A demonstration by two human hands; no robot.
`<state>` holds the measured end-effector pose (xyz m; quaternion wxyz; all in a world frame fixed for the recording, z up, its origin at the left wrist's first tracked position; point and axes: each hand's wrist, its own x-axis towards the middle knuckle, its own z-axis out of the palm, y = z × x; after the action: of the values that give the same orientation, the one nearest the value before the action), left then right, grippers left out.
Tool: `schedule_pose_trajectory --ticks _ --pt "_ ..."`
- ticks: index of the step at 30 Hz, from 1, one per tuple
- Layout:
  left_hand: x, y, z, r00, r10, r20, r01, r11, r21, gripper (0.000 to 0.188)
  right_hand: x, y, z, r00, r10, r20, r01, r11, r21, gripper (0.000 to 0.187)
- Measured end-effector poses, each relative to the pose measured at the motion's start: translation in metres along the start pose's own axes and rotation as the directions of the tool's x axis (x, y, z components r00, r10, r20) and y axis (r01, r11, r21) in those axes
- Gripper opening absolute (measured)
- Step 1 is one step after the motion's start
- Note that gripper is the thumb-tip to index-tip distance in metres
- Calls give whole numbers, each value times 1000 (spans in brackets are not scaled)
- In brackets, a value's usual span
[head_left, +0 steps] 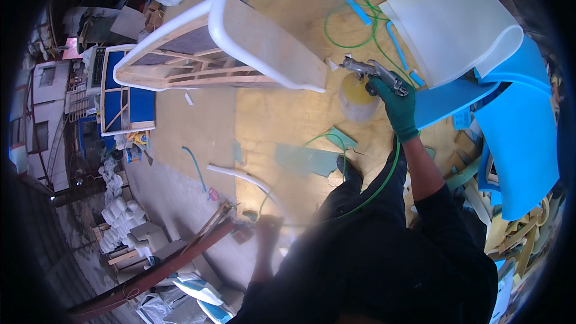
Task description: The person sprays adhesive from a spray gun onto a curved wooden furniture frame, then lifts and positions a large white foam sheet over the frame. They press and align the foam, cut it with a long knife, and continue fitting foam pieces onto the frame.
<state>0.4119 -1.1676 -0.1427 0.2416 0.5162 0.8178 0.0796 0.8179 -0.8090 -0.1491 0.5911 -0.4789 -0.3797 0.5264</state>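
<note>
Spray gun [377, 70], clasped in green-gloved right fingers [384, 89], jutting leftward past them

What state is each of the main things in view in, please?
Right hand: gloved, closed around the spray gun.
Left hand: blurred, so its grip is unclear.
Spray gun: held, trigger position unclear.
Translucent container: fill level unclear.
Padded frame: open along one side.
White foam sheet: folded over.
Blue foam sheet: bent.
Green hose: partly looped on the floor.
White strip: curved, lying on the floor.
</note>
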Motion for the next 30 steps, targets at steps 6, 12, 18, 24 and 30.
schedule_pose_trajectory --ticks 6,12,18,24,30 --pt "1 -11 4 998 46 39 -45 999 -23 22 -13 48 -20 995 98 20 -95 991 -92 17" --pt "-2 -10 8 998 35 51 -38 997 62 24 -20 101 -41 994 110 -8 -109 968 -225 17" --pt "-6 9 12 985 -72 155 65 997 51 25 -14 170 -62 974 191 -122 -225 875 -428 30" --pt "-10 31 18 956 -199 213 201 979 14 25 -8 213 -74 961 215 -174 -274 831 -485 28" --pt "-11 46 17 964 -133 232 132 991 19 24 -7 251 -80 992 -7 -126 -74 777 -626 31"
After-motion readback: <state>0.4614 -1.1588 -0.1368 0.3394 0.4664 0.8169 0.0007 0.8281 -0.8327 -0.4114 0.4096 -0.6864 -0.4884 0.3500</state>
